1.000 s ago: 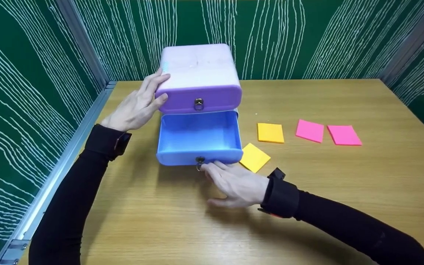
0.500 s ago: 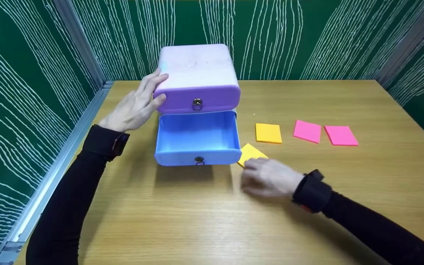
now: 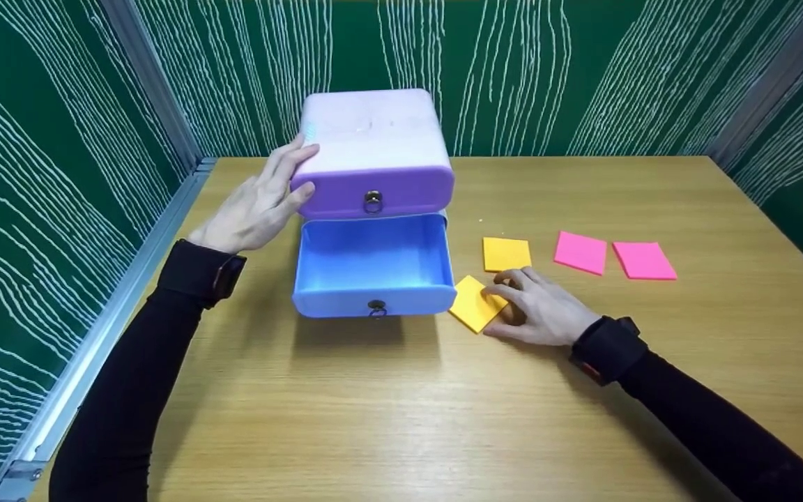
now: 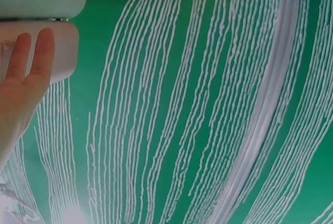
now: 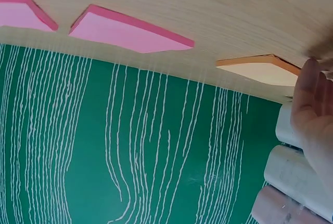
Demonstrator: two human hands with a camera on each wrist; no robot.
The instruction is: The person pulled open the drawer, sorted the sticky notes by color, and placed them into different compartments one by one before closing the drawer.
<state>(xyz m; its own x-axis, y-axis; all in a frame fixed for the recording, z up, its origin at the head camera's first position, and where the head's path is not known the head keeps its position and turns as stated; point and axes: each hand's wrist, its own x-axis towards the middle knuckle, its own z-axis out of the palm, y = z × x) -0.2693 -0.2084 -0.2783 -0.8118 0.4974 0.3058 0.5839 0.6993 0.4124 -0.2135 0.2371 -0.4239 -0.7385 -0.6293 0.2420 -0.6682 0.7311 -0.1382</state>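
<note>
A small chest of drawers (image 3: 373, 129) has a pale top, a shut purple upper drawer (image 3: 408, 192) and a pulled-out blue lower drawer (image 3: 346, 303) with nothing inside. My left hand (image 3: 251, 209) rests against its left side, thumb on the purple front; in the left wrist view, straight fingers (image 4: 44, 52) lie along the side. Just right of the blue drawer, my right hand (image 3: 548, 307) spans a yellow sticky note pad (image 3: 475, 307), with thumb and index finger at opposite edges. In the right wrist view this hand (image 5: 317, 109) is partly cut off.
An orange-yellow sticky note pad (image 3: 506, 254) lies behind my right hand. Two pink pads, one (image 3: 580, 252) beside the other (image 3: 644, 261), lie farther right on the wooden table (image 3: 373, 418). Green walls with white lines (image 3: 513, 77) enclose the back and sides.
My right hand has left the blue drawer's ring pull, moved right and taken hold of the nearer yellow sticky note pad. My left hand stays on the chest of drawers.
</note>
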